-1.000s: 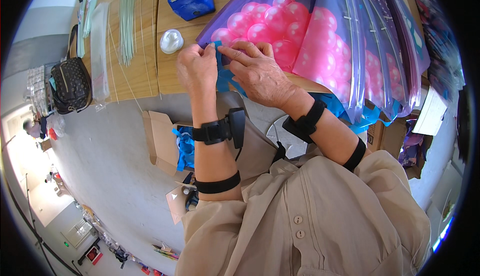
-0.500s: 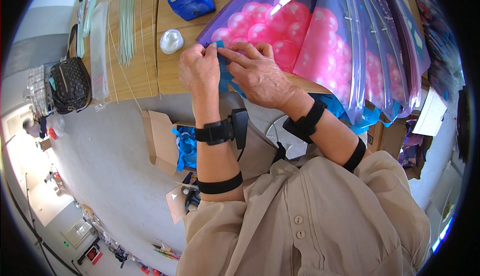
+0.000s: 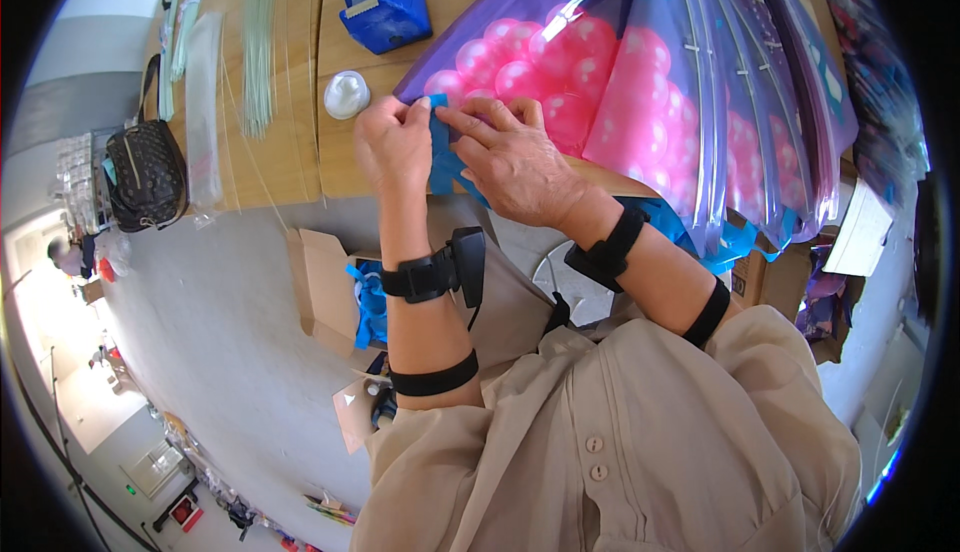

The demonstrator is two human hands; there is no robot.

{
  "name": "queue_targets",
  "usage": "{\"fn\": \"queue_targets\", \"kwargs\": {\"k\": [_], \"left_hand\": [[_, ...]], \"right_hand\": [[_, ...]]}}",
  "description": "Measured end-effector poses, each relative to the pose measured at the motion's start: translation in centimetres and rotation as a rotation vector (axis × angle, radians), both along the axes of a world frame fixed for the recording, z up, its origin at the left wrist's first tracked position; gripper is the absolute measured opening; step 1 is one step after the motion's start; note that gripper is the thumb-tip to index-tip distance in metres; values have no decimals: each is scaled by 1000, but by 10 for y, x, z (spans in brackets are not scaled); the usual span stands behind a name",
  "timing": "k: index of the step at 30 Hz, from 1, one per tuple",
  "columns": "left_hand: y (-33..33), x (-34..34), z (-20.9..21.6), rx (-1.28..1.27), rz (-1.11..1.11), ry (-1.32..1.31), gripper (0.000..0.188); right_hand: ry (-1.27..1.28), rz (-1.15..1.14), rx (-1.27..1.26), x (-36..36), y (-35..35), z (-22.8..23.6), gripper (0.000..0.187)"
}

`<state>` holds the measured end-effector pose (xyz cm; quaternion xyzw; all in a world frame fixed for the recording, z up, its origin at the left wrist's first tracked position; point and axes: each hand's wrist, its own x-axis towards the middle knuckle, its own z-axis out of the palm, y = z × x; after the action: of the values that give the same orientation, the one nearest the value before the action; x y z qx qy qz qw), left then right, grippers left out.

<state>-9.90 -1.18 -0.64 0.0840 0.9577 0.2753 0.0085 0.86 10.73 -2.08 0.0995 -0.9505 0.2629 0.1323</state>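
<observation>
Head camera showed both bare hands close together at the near edge of a wooden table [image 3: 340,157], over the left corner of a glossy purple sheet [image 3: 560,62] printed with pink balls. The left hand [image 3: 395,147] had a narrow grip, thumb and forefinger closed on the upper end of a blue strip [image 3: 439,152]. That strip ran down between the hands toward the table's front edge, at the lower left of the sheet. The right hand [image 3: 520,164] lay just beside it, palm down, fingers bent and their tips near the strip; whether its grip held anything could not be told.

The sheet spread across the table to the right, its folds hanging past the edge. A white round container [image 3: 347,95] stood near the left hand, with a blue tape dispenser [image 3: 390,24] beyond it. Farther left lay pale green rods [image 3: 262,52] and a clear plastic sleeve [image 3: 206,107]. A dark patterned bag [image 3: 146,177] was beside the table's left end. Below the table, an open cardboard box [image 3: 325,287] held blue fabric [image 3: 369,304].
</observation>
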Motion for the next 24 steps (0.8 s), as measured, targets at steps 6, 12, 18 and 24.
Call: {"fn": "queue_targets", "kwargs": {"k": [6,12,18,24], "left_hand": [[8,-45,39,492,75,395,15],[28,-87,74,625,178,-149,14],[37,-89,68,932,175,-307,12],[26,-75,55,1253,113,-289,10]], "right_hand": [[-19,4,-29,1,1,0,24],[-47,-7,-22,2,-1,3,22],[-51,-9,-28,1,1,1,22],[-41,-8,-31,0,0,3,19]]}}
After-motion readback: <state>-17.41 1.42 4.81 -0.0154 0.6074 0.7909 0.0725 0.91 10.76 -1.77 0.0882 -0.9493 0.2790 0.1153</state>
